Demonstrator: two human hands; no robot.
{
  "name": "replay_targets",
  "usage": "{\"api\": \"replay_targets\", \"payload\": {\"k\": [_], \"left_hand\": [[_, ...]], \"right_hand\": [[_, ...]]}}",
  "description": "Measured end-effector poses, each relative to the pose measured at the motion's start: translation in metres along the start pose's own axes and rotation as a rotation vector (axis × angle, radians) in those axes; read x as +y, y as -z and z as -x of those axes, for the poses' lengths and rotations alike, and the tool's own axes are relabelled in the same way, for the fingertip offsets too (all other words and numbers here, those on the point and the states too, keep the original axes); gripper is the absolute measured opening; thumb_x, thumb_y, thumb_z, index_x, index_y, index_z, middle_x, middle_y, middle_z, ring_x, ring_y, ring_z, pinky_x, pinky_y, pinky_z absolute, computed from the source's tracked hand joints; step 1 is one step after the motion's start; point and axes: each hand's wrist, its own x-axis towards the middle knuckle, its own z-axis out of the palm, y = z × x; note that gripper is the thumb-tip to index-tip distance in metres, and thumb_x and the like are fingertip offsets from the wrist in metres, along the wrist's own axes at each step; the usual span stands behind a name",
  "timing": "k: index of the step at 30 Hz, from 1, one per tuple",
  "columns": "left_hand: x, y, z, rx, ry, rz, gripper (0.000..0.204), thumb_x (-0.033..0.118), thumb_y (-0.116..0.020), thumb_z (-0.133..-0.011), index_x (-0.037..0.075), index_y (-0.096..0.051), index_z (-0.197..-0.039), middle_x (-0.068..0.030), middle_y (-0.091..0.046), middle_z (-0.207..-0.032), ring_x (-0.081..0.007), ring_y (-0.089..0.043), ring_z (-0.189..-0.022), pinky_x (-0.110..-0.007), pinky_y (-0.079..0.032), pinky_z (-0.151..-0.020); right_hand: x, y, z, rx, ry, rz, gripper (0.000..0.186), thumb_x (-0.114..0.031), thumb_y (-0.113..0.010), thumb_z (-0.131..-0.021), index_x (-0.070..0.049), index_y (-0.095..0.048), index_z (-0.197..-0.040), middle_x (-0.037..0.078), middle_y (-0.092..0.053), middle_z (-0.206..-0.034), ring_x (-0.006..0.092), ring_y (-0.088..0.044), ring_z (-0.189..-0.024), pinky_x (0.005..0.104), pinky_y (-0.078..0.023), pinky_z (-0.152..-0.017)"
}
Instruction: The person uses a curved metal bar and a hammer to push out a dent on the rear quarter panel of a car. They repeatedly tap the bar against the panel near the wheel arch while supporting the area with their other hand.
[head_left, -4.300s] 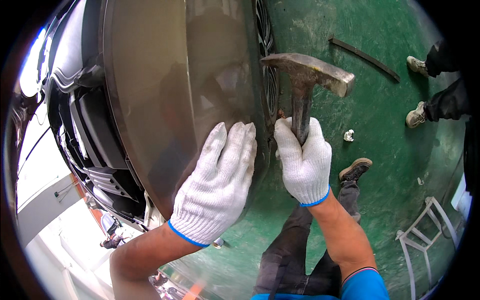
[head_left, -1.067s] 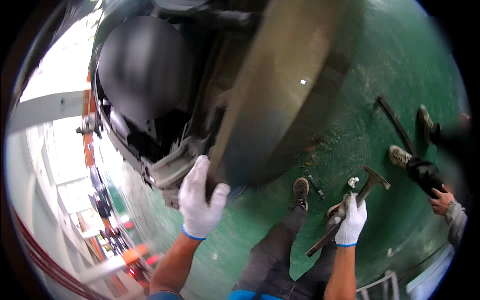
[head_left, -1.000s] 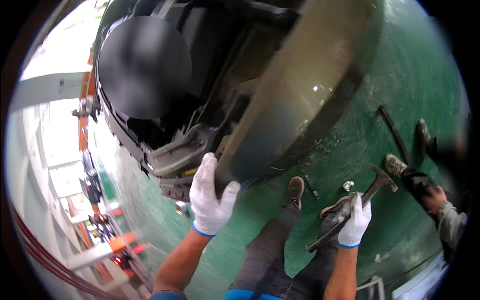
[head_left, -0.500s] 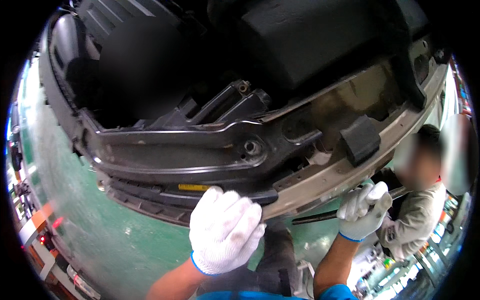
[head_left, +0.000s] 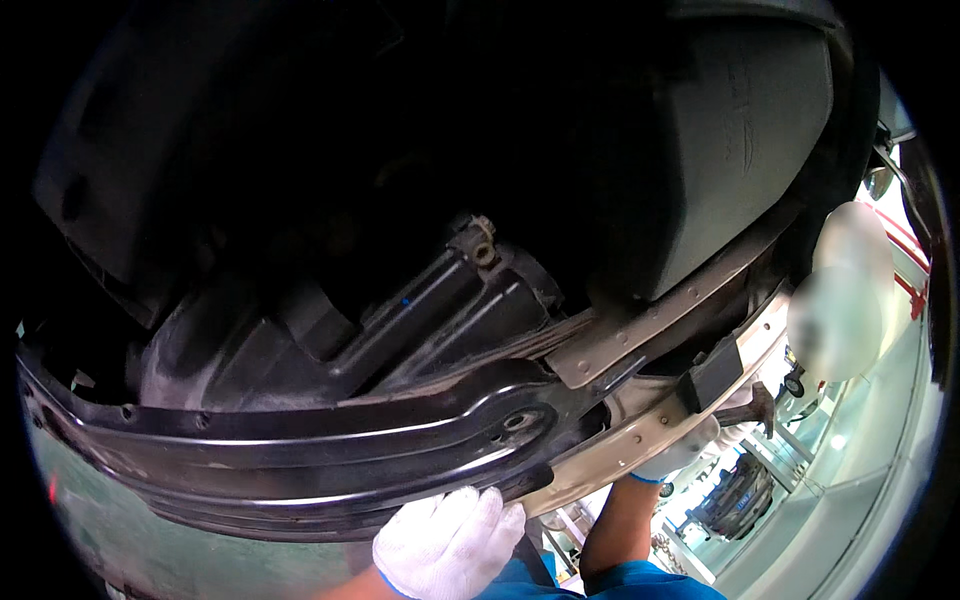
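Note:
My left hand (head_left: 450, 545), in a white knit glove, rests at the lower edge of a long black car-body panel (head_left: 330, 455). Its bent fingers hook over the panel's lip near the right end. My right hand (head_left: 690, 450), also gloved, is farther right, partly hidden behind a beige metal rail (head_left: 625, 447). It grips a dark hammer (head_left: 758, 410), whose head shows beyond the rail; most of the handle is hidden. A black block (head_left: 710, 378) sits on the rail just above this hand.
Above the panel, a black ribbed part with a round fitting (head_left: 482, 250) stands before a deep, dark cavity. A large grey-black cover (head_left: 750, 150) fills the upper right. Green floor (head_left: 240, 565) shows below left. Another vehicle part (head_left: 735, 500) stands at lower right.
My view has moved closer to the car body and turned. The right hand has gone partly behind the rail, with the hammer head now showing. The co-worker at the right is no longer visible.

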Motion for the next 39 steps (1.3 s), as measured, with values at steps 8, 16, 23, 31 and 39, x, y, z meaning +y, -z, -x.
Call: {"api": "replay_targets", "payload": {"k": [8, 16, 23, 31, 39], "left_hand": [[0.006, -0.015, -0.018, 0.002, 0.013, 0.026, 0.026, 0.013, -0.077, -0.081, 0.013, -0.069, -0.105, -0.0096, -0.072, -0.099, -0.0221, -0.065, -0.069, -0.035, -0.043, -0.052], [0.002, -0.004, 0.007, -0.004, 0.017, 0.019, 0.036, 0.020, -0.082, -0.076, 0.012, -0.071, -0.110, -0.0094, -0.071, -0.110, -0.0278, -0.067, -0.083, -0.041, -0.048, -0.062], [0.002, -0.006, 0.000, -0.011, -0.005, -0.024, 0.034, 0.016, -0.079, -0.073, 0.007, -0.069, -0.103, -0.0125, -0.069, -0.099, -0.0284, -0.061, -0.070, -0.043, -0.043, -0.060], [0.009, -0.011, -0.008, -0.010, -0.067, -0.142, 0.026, 0.018, -0.072, -0.088, -0.001, -0.065, -0.104, -0.0150, -0.066, -0.095, -0.0318, -0.059, -0.074, -0.046, -0.043, -0.063], [0.045, -0.045, 0.005, 0.200, 0.061, -0.446, 0.034, 0.013, -0.065, -0.099, -0.004, -0.064, -0.128, -0.0220, -0.066, -0.119, -0.0413, -0.064, -0.111, -0.059, -0.049, -0.105]], "right_hand": [[0.000, 0.003, 0.006, 0.277, -0.081, -0.103, 0.037, -0.033, -0.062, -0.105, 0.004, -0.065, -0.108, 0.011, -0.070, -0.079, 0.0114, -0.055, -0.049, 0.0251, -0.048, -0.047], [0.016, 0.027, 0.033, 0.384, 0.105, 0.142, 0.039, -0.035, -0.063, -0.104, 0.003, -0.066, -0.113, 0.005, -0.062, -0.061, 0.0108, -0.054, -0.046, 0.0244, -0.048, -0.047], [0.016, 0.004, 0.034, 0.447, -0.006, -0.080, 0.039, -0.040, -0.055, -0.107, -0.005, -0.067, -0.117, 0.005, -0.070, -0.076, 0.0111, -0.056, -0.048, 0.0283, -0.052, -0.048], [0.017, 0.035, 0.062, 0.252, -0.110, 0.142, 0.023, -0.027, -0.064, -0.100, -0.005, -0.065, -0.093, 0.005, -0.056, -0.060, 0.0181, -0.049, -0.045, 0.0337, -0.043, -0.043], [0.006, 0.118, 0.099, 0.213, -0.568, 1.043, 0.023, -0.017, -0.083, -0.089, 0.002, -0.069, -0.092, 0.001, -0.060, -0.064, 0.0044, -0.052, -0.061, 0.0267, -0.045, -0.057]]}}
